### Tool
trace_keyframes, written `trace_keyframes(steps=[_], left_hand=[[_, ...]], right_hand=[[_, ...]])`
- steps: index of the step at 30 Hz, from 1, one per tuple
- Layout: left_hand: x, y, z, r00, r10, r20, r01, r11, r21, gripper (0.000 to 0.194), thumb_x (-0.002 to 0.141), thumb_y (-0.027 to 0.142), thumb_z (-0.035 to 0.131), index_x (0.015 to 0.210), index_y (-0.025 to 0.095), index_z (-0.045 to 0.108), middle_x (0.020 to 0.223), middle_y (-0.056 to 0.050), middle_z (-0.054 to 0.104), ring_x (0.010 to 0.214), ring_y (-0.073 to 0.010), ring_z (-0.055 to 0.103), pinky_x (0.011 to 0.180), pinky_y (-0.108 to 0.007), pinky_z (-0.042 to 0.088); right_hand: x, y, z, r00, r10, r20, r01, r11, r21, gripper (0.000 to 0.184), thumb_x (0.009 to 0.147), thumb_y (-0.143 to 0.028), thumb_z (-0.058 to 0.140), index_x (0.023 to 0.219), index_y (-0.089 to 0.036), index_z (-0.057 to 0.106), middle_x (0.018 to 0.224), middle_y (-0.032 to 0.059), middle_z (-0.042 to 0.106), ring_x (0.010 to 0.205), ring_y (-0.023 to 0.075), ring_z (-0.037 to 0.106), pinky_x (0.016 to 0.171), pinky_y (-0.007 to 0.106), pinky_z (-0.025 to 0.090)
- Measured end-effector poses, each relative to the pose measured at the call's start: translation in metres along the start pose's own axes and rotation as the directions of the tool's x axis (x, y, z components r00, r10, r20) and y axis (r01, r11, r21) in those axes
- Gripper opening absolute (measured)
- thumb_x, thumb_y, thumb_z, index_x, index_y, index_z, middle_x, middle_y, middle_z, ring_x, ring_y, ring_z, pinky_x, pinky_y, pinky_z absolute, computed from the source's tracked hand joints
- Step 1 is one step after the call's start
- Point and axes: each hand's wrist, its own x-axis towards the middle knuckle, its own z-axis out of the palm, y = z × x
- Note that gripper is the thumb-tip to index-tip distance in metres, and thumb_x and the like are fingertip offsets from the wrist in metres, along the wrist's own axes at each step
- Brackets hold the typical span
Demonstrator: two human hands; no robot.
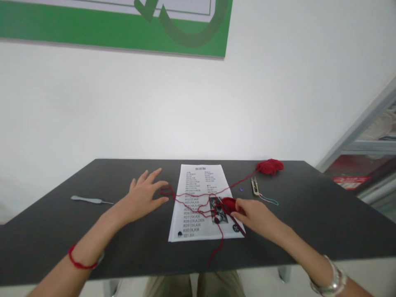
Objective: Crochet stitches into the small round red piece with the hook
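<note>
My right hand [255, 212] pinches a small red crocheted piece [229, 204] above the right side of a printed pattern sheet [192, 181]. A thin light shaft shows by the piece; I cannot make out what it is. Loose red yarn [199, 210] trails across the paper, and one end hangs toward the front of the table. My left hand [145, 192] is open, fingers spread, left of the paper. Its fingertips are beside a loop of the yarn, and I cannot tell whether they touch it. From there a strand runs over the sheet to a red yarn ball [269, 166] at the back right.
A grey-handled crochet hook [91, 200] lies on the dark table [139, 247], left of my left hand. Thread snips [254, 186] with a teal cord and a small purple ring [241, 189] lie right of the paper. Black round pieces [236, 228] are on the sheet. A white wall [139, 103] stands behind.
</note>
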Motion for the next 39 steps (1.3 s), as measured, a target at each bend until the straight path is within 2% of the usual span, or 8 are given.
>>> trace_keyframes(steps=[3, 6, 13, 18, 24, 29, 34, 39], left_hand=[[0.006, 0.038, 0.021, 0.990, 0.139, 0.006, -0.138, 0.988, -0.073, 0.033, 0.086, 0.032, 0.054, 0.117, 0.024, 0.065, 0.143, -0.014, 0.048, 0.130, -0.0355, 0.043, 0.107, -0.066, 0.021], [0.017, 0.073, 0.039, 0.973, 0.228, -0.016, -0.220, 0.914, -0.341, 0.028, 0.084, 0.021, 0.054, 0.109, 0.019, 0.067, 0.121, -0.012, 0.064, 0.118, -0.0289, 0.055, 0.106, -0.053, 0.033], [0.040, 0.100, 0.054, 0.975, 0.221, -0.026, -0.188, 0.756, -0.627, 0.037, 0.082, 0.021, 0.059, 0.118, 0.015, 0.061, 0.122, -0.015, 0.065, 0.116, -0.0262, 0.058, 0.102, -0.043, 0.042], [0.038, 0.123, 0.039, 0.955, 0.286, -0.076, -0.183, 0.370, -0.911, 0.033, 0.077, 0.026, 0.066, 0.109, 0.017, 0.063, 0.116, -0.012, 0.067, 0.110, -0.0238, 0.061, 0.097, -0.038, 0.044], [0.023, 0.142, 0.020, 0.989, 0.122, 0.080, 0.067, 0.112, -0.991, 0.031, 0.067, 0.028, 0.074, 0.095, 0.016, 0.067, 0.093, -0.006, 0.071, 0.080, -0.0186, 0.064, 0.077, -0.033, 0.049], [0.014, 0.139, 0.007, 0.997, 0.029, 0.065, 0.061, 0.123, -0.991, 0.014, 0.069, 0.027, 0.071, 0.076, 0.016, 0.073, 0.082, -0.004, 0.072, 0.080, -0.0184, 0.061, 0.079, -0.031, 0.046], [0.006, 0.141, -0.002, 0.997, 0.018, 0.069, 0.067, 0.099, -0.993, 0.017, 0.067, 0.033, 0.073, 0.070, 0.017, 0.074, 0.071, -0.004, 0.070, 0.072, -0.0175, 0.059, 0.072, -0.030, 0.045], [0.002, 0.146, -0.007, 0.999, -0.013, 0.047, 0.047, 0.001, -0.999, 0.021, 0.067, 0.037, 0.073, 0.067, 0.017, 0.069, 0.065, 0.000, 0.065, 0.063, -0.0133, 0.054, 0.063, -0.026, 0.042]], right_hand=[[-0.001, -0.016, 0.017, 0.995, 0.093, -0.031, -0.096, 0.989, -0.109, 0.011, 0.088, -0.023, 0.053, 0.088, -0.015, 0.060, 0.088, 0.0143, 0.072, 0.077, 0.0288, 0.069, 0.060, 0.030, 0.034], [0.001, -0.018, 0.027, 0.991, 0.125, -0.044, -0.128, 0.987, -0.095, 0.010, 0.088, -0.016, 0.050, 0.087, -0.014, 0.059, 0.089, 0.0165, 0.073, 0.078, 0.0290, 0.070, 0.060, 0.030, 0.034], [-0.014, -0.001, 0.010, 0.972, 0.065, -0.225, -0.023, 0.982, 0.187, 0.014, 0.088, -0.023, 0.045, 0.075, -0.021, 0.046, 0.064, 0.0004, 0.059, 0.059, 0.0170, 0.056, 0.056, 0.026, 0.033], [-0.021, -0.015, -0.017, 0.954, -0.033, -0.299, 0.161, 0.896, 0.414, 0.016, 0.086, -0.024, 0.045, 0.070, -0.022, 0.042, 0.058, -0.0050, 0.046, 0.052, 0.0121, 0.044, 0.052, 0.024, 0.031], [-0.021, -0.042, -0.036, 0.940, -0.044, -0.340, 0.234, 0.806, 0.543, 0.010, 0.081, -0.022, 0.052, 0.072, -0.020, 0.050, 0.053, -0.0075, 0.043, 0.048, 0.0088, 0.039, 0.048, 0.022, 0.028], [-0.023, -0.053, -0.043, 0.986, -0.031, -0.165, 0.162, 0.422, 0.892, 0.024, 0.080, -0.032, 0.062, 0.099, -0.020, 0.055, 0.045, -0.0122, 0.044, 0.034, 0.0052, 0.032, 0.035, 0.016, 0.025], [-0.021, -0.051, -0.045, 0.975, -0.222, 0.000, -0.007, -0.029, 1.000, 0.021, 0.076, -0.033, 0.069, 0.087, -0.017, 0.062, 0.051, -0.0053, 0.057, 0.031, 0.0052, 0.042, 0.029, 0.014, 0.030], [-0.018, -0.059, -0.041, 0.969, -0.217, -0.118, 0.053, -0.281, 0.958, 0.030, 0.067, -0.026, 0.074, 0.096, -0.019, 0.067, 0.067, -0.0023, 0.060, 0.047, 0.0070, 0.049, 0.035, 0.015, 0.035]])
